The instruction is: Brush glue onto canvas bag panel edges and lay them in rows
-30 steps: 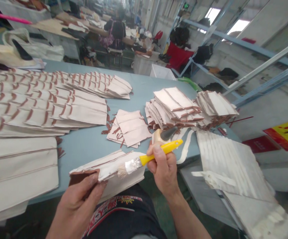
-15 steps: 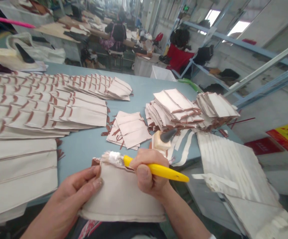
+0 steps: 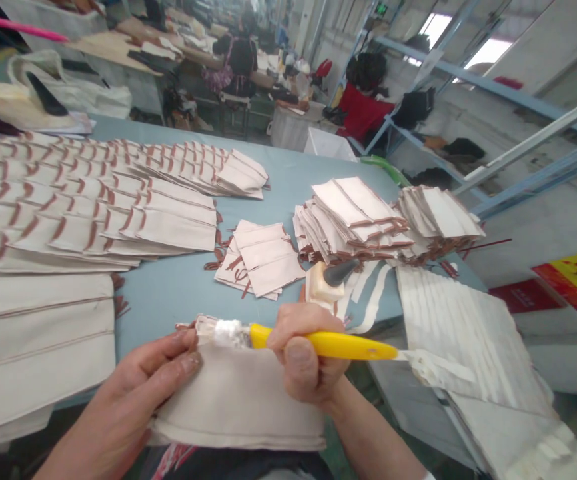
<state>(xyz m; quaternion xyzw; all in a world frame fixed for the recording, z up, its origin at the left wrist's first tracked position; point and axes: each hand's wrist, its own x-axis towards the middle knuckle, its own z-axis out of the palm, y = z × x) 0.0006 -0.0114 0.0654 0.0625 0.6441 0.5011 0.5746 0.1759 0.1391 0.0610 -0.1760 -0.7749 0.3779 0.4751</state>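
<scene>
My right hand is wrapped round the yellow handle of a brush. White paste covers the brush's bristles, which touch the top edge of a beige fabric panel near its left corner. Thumb and fingers of my left hand pinch that panel at its upper left. A strip of brown shows at the pinched corner. The panel stands tilted over my lap, its stitched lower edge towards me. Just beyond my right hand sits a cream-coloured block or bottle with a black cone tip.
Overlapping rows of beige panels with brown edges cover the table's left. A small pile lies mid-table, with taller stacks at the right. White strips hang near a pale draped sheet. A person sits far back.
The brush and my right hand have moved slightly right and down. The panel's top left corner has shifted a little left, with my left hand still pinching it.
</scene>
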